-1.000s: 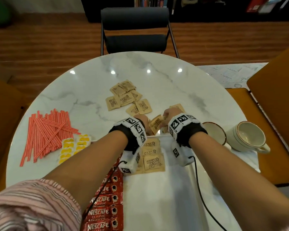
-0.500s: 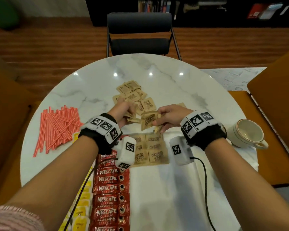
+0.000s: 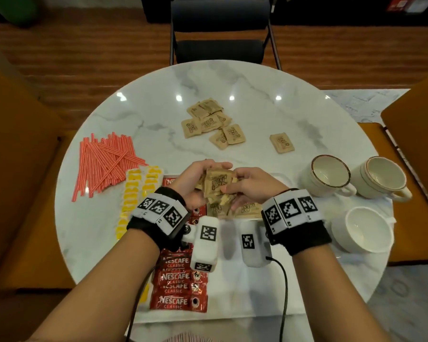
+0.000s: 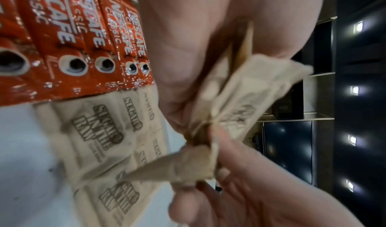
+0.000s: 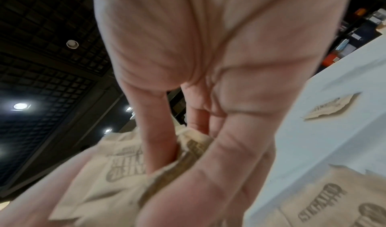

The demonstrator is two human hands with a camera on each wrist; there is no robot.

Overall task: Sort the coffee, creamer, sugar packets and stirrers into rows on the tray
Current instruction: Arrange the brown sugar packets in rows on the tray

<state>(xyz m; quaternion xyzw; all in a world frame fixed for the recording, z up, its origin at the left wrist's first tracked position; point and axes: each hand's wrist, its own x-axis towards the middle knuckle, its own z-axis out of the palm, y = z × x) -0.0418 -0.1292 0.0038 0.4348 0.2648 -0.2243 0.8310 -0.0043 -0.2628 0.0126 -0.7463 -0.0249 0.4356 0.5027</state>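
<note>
Both hands hold one bunch of brown sugar packets (image 3: 218, 185) just above the far end of the white tray (image 3: 245, 280). My left hand (image 3: 203, 175) grips the bunch from the left, and my right hand (image 3: 235, 187) pinches it from the right. The left wrist view shows the held sugar packets (image 4: 240, 98) over a row of sugar packets on the tray (image 4: 98, 131). Red coffee sticks (image 3: 181, 280) lie in a column along the tray's left side. Yellow creamer packets (image 3: 134, 193) and red-white stirrers (image 3: 104, 164) lie further left.
A loose pile of sugar packets (image 3: 210, 122) and a single packet (image 3: 281, 143) lie on the marble table (image 3: 257, 102) beyond my hands. Three white cups (image 3: 330, 174) stand at the right. A black chair (image 3: 220, 28) is across the table.
Both hands have drawn back from the loose pile toward me and now hold the gathered sugar packets over the tray's far end. The hands have closed in together.
</note>
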